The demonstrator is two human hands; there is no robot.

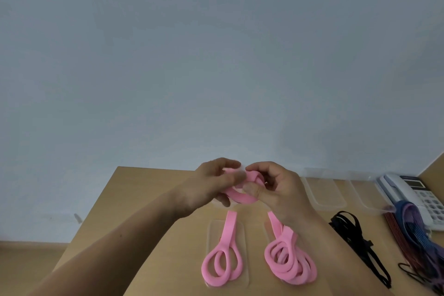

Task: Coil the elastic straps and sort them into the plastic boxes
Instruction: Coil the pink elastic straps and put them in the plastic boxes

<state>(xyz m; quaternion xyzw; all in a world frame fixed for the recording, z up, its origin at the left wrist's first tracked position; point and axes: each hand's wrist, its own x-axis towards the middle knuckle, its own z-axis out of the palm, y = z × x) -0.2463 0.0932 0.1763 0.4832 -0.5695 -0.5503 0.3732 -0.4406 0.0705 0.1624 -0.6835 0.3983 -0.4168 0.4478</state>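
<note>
Both hands hold one pink elastic strap (240,196) up above the wooden table (149,199). My left hand (211,185) pinches one part of it and my right hand (278,187) curls round its looped part. Below them a coiled pink strap (222,259) lies on a clear plastic lid (243,230). To its right lies a bigger bundle of pink straps (289,262). Two clear plastic boxes (324,194) (365,197) stand at the far right of the table.
A black strap (355,235) lies right of the pink bundle. Blue, purple and dark red straps (413,230) are heaped at the right edge, partly over a white desk phone (418,192). A pale blue wall rises behind the table.
</note>
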